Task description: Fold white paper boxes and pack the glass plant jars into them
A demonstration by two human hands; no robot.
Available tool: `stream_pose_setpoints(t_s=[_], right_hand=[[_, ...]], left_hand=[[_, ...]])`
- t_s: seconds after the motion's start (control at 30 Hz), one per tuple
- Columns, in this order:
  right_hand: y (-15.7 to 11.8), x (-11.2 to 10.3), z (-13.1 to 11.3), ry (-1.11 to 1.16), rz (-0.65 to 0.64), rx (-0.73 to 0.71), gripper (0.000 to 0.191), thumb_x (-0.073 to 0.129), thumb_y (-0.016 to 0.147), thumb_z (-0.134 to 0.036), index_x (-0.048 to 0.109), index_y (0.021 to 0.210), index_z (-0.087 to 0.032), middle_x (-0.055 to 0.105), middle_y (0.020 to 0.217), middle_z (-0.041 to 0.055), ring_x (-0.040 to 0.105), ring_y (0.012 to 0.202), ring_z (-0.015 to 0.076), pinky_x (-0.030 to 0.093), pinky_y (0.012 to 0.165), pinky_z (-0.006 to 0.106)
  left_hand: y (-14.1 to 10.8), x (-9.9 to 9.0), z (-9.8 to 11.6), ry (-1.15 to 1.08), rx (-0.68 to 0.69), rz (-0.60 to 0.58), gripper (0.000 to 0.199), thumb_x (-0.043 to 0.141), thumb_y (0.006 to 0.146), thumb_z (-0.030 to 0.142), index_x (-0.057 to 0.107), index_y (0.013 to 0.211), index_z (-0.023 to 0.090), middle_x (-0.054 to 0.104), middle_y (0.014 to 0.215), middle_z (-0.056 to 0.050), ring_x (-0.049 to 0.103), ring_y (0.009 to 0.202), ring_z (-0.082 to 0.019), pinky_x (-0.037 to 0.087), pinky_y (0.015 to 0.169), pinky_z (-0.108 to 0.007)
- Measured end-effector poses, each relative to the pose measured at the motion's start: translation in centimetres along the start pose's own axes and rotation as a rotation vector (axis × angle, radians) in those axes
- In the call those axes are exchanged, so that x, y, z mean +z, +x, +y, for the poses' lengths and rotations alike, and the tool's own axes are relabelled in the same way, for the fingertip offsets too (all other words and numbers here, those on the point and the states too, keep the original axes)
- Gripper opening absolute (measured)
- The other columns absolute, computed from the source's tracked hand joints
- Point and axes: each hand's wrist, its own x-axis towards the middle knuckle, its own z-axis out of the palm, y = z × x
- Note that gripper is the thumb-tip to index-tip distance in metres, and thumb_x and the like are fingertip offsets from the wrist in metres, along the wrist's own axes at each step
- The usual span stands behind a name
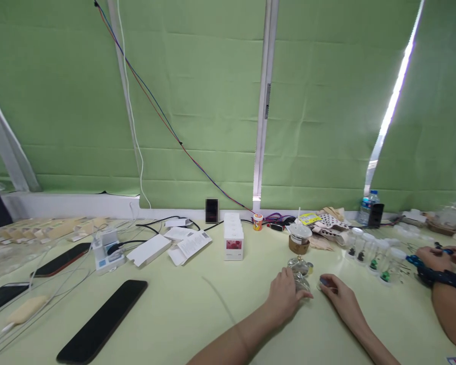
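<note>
Left hand (pixel 284 291): lies on the near side of the lidded cup (pixel 299 234), with fingers drawn together over a crinkled clear plastic bag (pixel 300 278); exact fingertip contact too hidden to tell

Plastic bag: rests just in front of the lidded cup; best pinned low with light, even pressure, enough to stop sliding without crushing the contents

Right hand (pixel 342 298): sits nearer than the lidded cup and to its right, pinching a small round piece (pixel 323 282) with thumb and fingertips

Round piece: seems safest held by the rim, close to the tabletop, and turned slowly to avoid a slip

Capped jars (pixel 374 258): stand to the right of the lidded cup; call for short movements rightward, away from a co-worker's hand (pixel 434 257), so as not to topple any
</note>
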Motion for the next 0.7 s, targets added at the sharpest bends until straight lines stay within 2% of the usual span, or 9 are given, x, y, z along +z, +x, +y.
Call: stream_pose_setpoints(t_s=[0.13, 0.23, 0.33, 0.43, 0.5, 0.6, 0.7], right_hand=[[1.7, 0.5, -0.5, -0.045, 0.010, -0.042, 0.031, 0.055, 0.068, -0.042, 0.063, 0.088, -0.021, 0.069, 0.084, 0.0066, 0.064, 0.078, 0.0250, 0.049, 0.070, 0.036], [2.3, 1.0, -0.8, -0.047, -0.035, -0.065, 0.027, 0.052, 0.071, -0.040, 0.062, 0.087, -0.022, 0.068, 0.084, 0.0053, 0.063, 0.077, 0.0243, 0.049, 0.070, 0.036], [2.6, 1.4, -0.3, -0.045, -0.028, -0.081, 0.027, 0.052, 0.070, -0.038, 0.061, 0.090, -0.022, 0.066, 0.082, 0.0042, 0.062, 0.075, 0.0235, 0.049, 0.069, 0.036], [2.8, 1.7, 0.5, -0.053, 0.036, -0.111, 0.036, 0.053, 0.069, -0.036, 0.057, 0.101, -0.020, 0.060, 0.087, 0.0043, 0.060, 0.068, 0.0207, 0.050, 0.070, 0.036], [3.0, 2.0, 0.9, -0.064, 0.023, -0.146, 0.044, 0.050, 0.070, -0.034, 0.054, 0.112, -0.020, 0.057, 0.099, 0.0058, 0.060, 0.067, 0.0185, 0.051, 0.072, 0.035], [3.6, 2.4, 1.2, -0.094, -0.083, -0.216, 0.048, 0.045, 0.072, -0.026, 0.054, 0.119, -0.023, 0.053, 0.114, 0.0072, 0.062, 0.087, 0.0196, 0.049, 0.083, 0.033], [4.7, 2.9, 1.1, -0.133, -0.152, -0.262, 0.047, 0.041, 0.071, -0.019, 0.056, 0.116, -0.023, 0.054, 0.118, 0.0073, 0.056, 0.106, 0.0209, 0.044, 0.092, 0.033]], left_hand=[[0.4, 0.6, -0.3, -0.063, 0.000, -0.040, 0.040, 0.058, 0.078, 0.034, 0.049, 0.113, 0.017, 0.056, 0.110, -0.012, 0.054, 0.100, -0.029, 0.042, 0.083, -0.038], [0.7, 0.8, -0.9, -0.097, 0.012, -0.024, 0.041, 0.059, 0.076, 0.030, 0.047, 0.114, 0.018, 0.056, 0.109, -0.010, 0.052, 0.100, -0.028, 0.041, 0.084, -0.037], [1.6, 1.1, -1.5, -0.091, 0.012, 0.064, 0.054, 0.067, 0.069, 0.036, 0.046, 0.115, 0.017, 0.050, 0.115, -0.011, 0.048, 0.104, -0.028, 0.039, 0.089, -0.037], [2.8, 1.5, -1.9, -0.050, 0.000, 0.166, 0.079, 0.076, 0.059, 0.041, 0.041, 0.125, 0.016, 0.042, 0.127, -0.014, 0.040, 0.113, -0.032, 0.035, 0.096, -0.040], [3.6, 1.7, -2.2, -0.067, 0.015, 0.148, 0.089, 0.077, 0.058, 0.041, 0.035, 0.132, 0.016, 0.038, 0.133, -0.014, 0.040, 0.117, -0.032, 0.034, 0.097, -0.040], [4.5, 1.9, -2.4, -0.117, 0.046, 0.040, 0.086, 0.074, 0.063, 0.038, 0.032, 0.135, 0.017, 0.045, 0.130, -0.012, 0.045, 0.114, -0.030, 0.037, 0.096, -0.038], [5.3, 2.0, -2.4, -0.145, 0.054, 0.007, 0.078, 0.072, 0.066, 0.033, 0.036, 0.133, 0.017, 0.050, 0.124, -0.011, 0.048, 0.113, -0.029, 0.037, 0.096, -0.037]])
